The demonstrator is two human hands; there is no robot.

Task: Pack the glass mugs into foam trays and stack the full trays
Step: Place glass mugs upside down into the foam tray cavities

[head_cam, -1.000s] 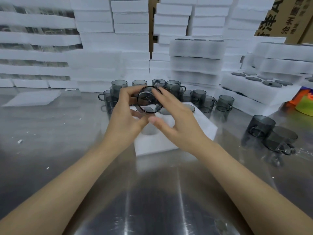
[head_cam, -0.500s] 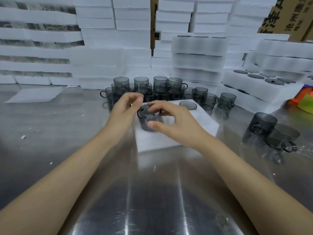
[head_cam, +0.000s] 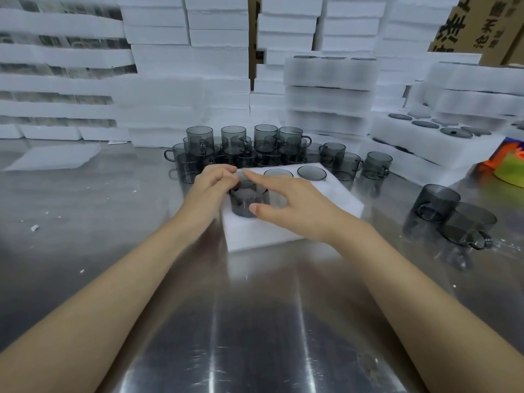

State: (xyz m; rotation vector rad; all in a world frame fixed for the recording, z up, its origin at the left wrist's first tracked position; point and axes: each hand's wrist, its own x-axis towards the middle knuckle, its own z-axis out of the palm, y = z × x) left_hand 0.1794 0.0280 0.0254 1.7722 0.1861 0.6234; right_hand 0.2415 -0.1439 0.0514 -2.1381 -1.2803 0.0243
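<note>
Here, both hands hold a smoky glass mug (head_cam: 249, 200) at the foam tray (head_cam: 286, 232).
Head view: the mug stands upright, partly sunk in the tray's near-left pocket on the steel desk (head_cam: 255, 321); the fingers of the left hand (head_cam: 211, 186) curl on its rim, and the right hand (head_cam: 296, 207) clasps it between thumb and forefinger.

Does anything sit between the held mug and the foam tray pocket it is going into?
Nothing visible does. The left hand and right hand hold the glass mug over a left-side pocket of the foam tray. The two seated mugs occupy far pockets, apart from it. The pocket's bottom is hidden.
</note>
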